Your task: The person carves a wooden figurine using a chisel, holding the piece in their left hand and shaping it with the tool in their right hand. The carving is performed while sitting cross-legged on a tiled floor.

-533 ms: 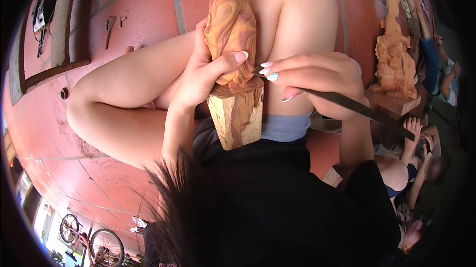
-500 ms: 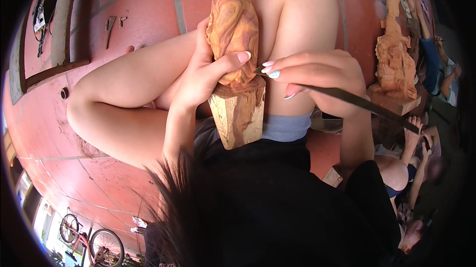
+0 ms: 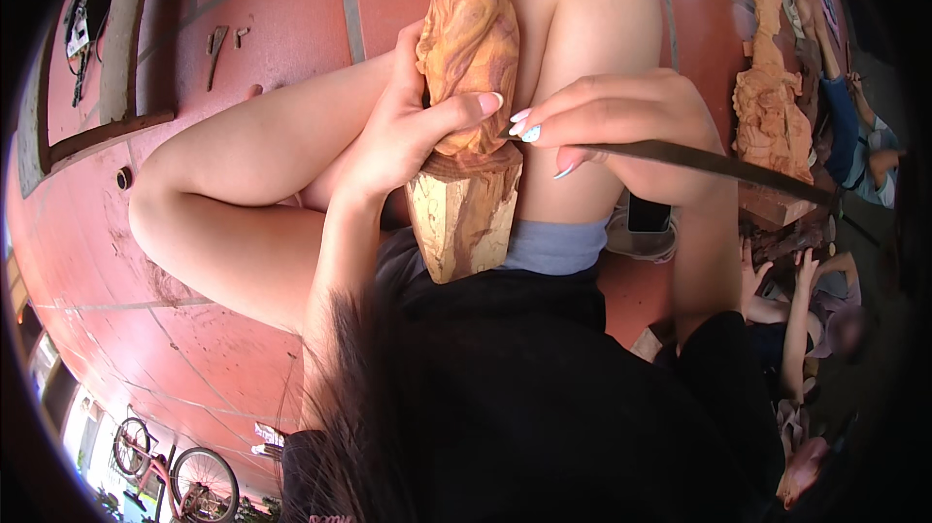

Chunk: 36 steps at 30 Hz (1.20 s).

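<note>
Fingers of my left hand (image 3: 408, 139) are wrapped round a carved wooden figure (image 3: 471, 47), thumb across its lower front, while my right hand (image 3: 631, 125) pinches a long dark flat tool (image 3: 718, 162) near its tip. The figure rests between my bent legs (image 3: 262, 144), head away from me, its blocky, tapering base (image 3: 461, 217) toward my body.

Red floor tiles (image 3: 282, 33) spread around me, split by grey joints, scuffed and stained in patches. Other people (image 3: 864, 154) crowd the dim right edge, and a bicycle (image 3: 160, 470) stands at lower left (the lens bends everything out there). A worn wooden frame (image 3: 116, 47) is on the left; a second carving (image 3: 774, 125), paler and rougher-looking, is at right. Smaller are a dark-screened phone (image 3: 649, 215) beside my right forearm, and a little dark ring (image 3: 123, 178).

The upper edge cuts off the top of my figure's head. My left fingertips are out of sight behind the wood, my hair (image 3: 359, 397) covers part of that forearm, and I can't tell whether the tool's tip touches the figure.
</note>
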### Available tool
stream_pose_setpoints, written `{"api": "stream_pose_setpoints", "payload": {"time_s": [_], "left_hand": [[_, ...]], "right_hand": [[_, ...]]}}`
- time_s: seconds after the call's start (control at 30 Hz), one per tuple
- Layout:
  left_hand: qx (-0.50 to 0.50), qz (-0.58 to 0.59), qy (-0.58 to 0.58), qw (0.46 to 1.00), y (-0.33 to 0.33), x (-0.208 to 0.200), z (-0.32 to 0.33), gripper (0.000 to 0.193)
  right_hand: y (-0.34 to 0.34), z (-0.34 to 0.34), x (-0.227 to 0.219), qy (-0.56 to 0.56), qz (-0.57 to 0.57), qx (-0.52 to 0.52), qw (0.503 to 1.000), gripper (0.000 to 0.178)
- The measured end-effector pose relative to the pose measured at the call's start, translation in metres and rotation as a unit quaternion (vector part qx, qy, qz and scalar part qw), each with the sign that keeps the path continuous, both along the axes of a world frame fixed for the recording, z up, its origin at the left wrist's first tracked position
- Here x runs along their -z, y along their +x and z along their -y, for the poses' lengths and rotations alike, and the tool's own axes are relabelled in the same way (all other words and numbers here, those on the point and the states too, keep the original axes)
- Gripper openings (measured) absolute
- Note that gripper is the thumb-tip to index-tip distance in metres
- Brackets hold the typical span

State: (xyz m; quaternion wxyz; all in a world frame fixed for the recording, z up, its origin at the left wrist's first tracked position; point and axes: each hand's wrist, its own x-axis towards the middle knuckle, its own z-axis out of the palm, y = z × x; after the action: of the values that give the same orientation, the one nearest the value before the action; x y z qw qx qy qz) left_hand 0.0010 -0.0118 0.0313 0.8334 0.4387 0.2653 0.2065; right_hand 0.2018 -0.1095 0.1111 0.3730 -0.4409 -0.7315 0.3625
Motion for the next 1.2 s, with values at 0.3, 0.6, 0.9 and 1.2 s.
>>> {"api": "stream_pose_setpoints", "payload": {"time_s": [0.3,0.6,0.9,1.2], "left_hand": [[0.006,0.0,0.007,1.0,0.005,-0.001,0.002,0.077],[0.002,0.029,-0.048,0.998,-0.006,0.005,-0.003,0.082],[-0.174,0.054,0.067,0.981,-0.039,-0.045,-0.008,0.09],[-0.298,-0.018,0.236,0.925,-0.075,-0.035,-0.007,0.086]], "right_hand": [[0.006,-0.006,-0.004,0.002,0.006,-0.039,0.999,0.02],[0.042,0.011,-0.017,-0.03,-0.154,0.195,0.968,0.065],[0.039,0.014,-0.046,0.114,-0.178,0.352,0.912,0.076],[-0.007,-0.004,-0.035,-0.011,-0.275,0.331,0.903,0.043]]}}
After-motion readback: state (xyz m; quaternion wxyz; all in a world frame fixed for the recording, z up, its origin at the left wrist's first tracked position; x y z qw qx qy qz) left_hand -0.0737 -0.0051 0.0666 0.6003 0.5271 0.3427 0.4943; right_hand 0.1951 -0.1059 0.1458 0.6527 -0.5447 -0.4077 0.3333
